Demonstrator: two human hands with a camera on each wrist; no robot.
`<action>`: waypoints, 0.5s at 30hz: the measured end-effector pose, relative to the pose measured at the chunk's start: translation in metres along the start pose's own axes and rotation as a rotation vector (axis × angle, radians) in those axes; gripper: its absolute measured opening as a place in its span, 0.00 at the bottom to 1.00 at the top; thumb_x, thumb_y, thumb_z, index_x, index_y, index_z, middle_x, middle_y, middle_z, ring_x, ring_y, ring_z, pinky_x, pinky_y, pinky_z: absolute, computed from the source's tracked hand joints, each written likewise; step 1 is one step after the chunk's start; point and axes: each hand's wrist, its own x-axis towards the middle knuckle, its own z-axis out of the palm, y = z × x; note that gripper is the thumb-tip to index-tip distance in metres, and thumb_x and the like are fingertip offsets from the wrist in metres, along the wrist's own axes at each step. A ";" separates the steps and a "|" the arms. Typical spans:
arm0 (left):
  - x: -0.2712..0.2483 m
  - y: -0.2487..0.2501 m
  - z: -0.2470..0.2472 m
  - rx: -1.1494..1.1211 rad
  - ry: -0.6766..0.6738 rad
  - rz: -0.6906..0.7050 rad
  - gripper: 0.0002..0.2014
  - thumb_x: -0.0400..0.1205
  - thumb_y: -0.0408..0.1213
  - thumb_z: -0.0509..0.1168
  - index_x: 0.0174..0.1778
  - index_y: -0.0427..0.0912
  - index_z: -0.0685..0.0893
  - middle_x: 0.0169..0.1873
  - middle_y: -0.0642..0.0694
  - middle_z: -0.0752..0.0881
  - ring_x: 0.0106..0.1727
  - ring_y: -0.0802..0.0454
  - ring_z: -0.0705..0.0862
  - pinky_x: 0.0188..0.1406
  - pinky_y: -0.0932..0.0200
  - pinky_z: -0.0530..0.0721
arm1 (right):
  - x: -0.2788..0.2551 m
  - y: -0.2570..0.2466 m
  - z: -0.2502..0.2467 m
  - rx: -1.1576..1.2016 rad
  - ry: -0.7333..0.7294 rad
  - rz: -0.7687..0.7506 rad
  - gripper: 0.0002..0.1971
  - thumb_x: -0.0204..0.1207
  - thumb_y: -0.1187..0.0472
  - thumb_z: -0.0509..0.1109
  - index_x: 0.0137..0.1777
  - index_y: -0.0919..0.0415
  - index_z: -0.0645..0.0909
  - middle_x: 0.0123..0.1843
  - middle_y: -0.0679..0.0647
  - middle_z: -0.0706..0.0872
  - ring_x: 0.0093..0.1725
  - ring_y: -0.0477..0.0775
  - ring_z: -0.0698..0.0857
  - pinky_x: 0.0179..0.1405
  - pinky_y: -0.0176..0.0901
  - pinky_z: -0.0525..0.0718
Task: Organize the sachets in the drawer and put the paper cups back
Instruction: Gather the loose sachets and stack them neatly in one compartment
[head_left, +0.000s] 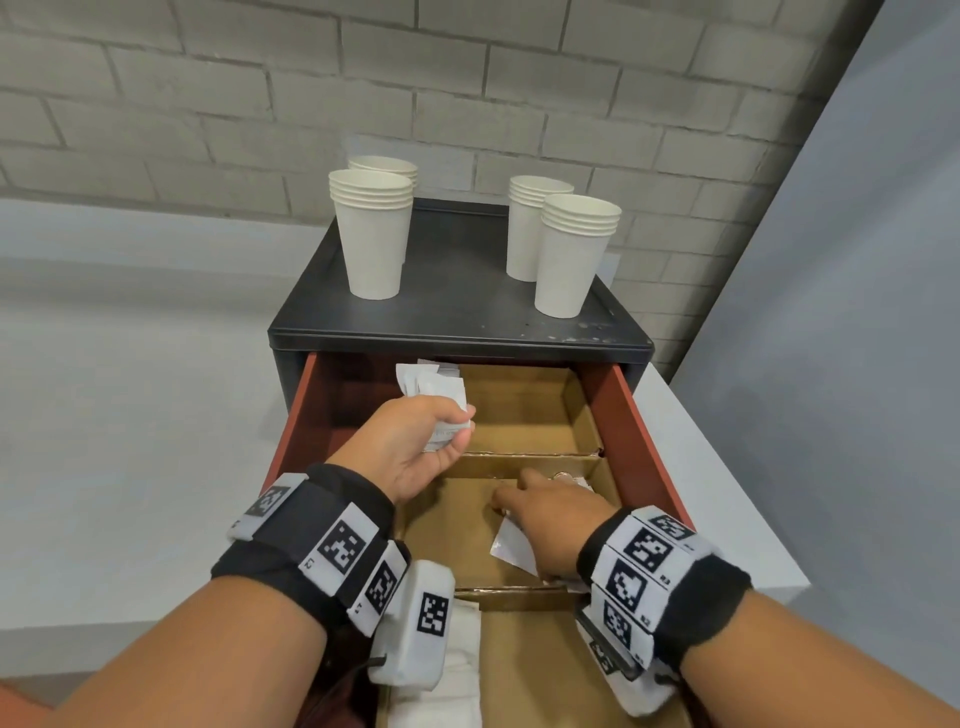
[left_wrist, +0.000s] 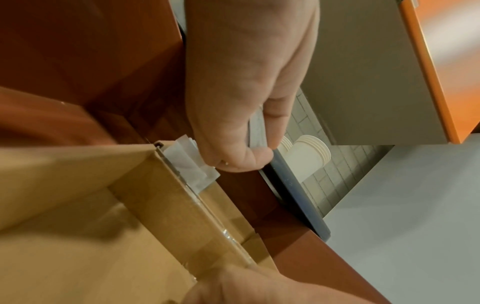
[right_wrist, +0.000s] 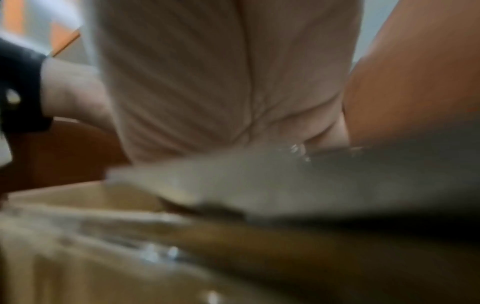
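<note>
While the sachets are still being sorted, the head view shows the left hand (head_left: 415, 441) with its grip closed round a bunch of sachets (head_left: 447, 415); beyond that grip more sachets (head_left: 428, 382) stand in the drawer (head_left: 631, 415). Right of it, the right hand (head_left: 545, 514) reaches into a cardboard compartment (head_left: 452, 525), fingers on a flat sachet (head_left: 511, 545); whether they pinch it I cannot tell. Farther out, four cups (head_left: 371, 234) stacks wait on the cabinet (head_left: 457, 312). The left wrist view shows the thumb and fingers (left_wrist: 244, 158) curled tight on sachets. The right wrist view is blurred. Next move, I judge: setting the bunch down neatly.
</note>
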 end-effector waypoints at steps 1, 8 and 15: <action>0.000 -0.001 0.000 0.003 -0.005 0.000 0.20 0.78 0.21 0.63 0.65 0.40 0.74 0.55 0.38 0.79 0.50 0.46 0.81 0.38 0.64 0.85 | 0.001 0.001 0.000 -0.007 0.007 -0.011 0.31 0.69 0.69 0.73 0.70 0.53 0.68 0.66 0.58 0.70 0.66 0.65 0.73 0.56 0.51 0.76; 0.001 0.004 -0.001 -0.028 0.015 -0.025 0.12 0.80 0.23 0.62 0.56 0.40 0.74 0.51 0.37 0.83 0.51 0.45 0.83 0.36 0.61 0.85 | 0.008 0.006 -0.007 0.182 0.238 -0.089 0.07 0.75 0.66 0.67 0.51 0.58 0.81 0.55 0.55 0.72 0.52 0.57 0.78 0.47 0.41 0.75; 0.005 0.005 -0.001 -0.047 0.055 -0.043 0.07 0.80 0.29 0.65 0.53 0.39 0.77 0.51 0.37 0.83 0.50 0.46 0.84 0.49 0.57 0.84 | -0.001 0.014 -0.039 0.958 0.509 -0.018 0.06 0.75 0.63 0.71 0.40 0.53 0.78 0.49 0.53 0.85 0.49 0.51 0.84 0.50 0.40 0.82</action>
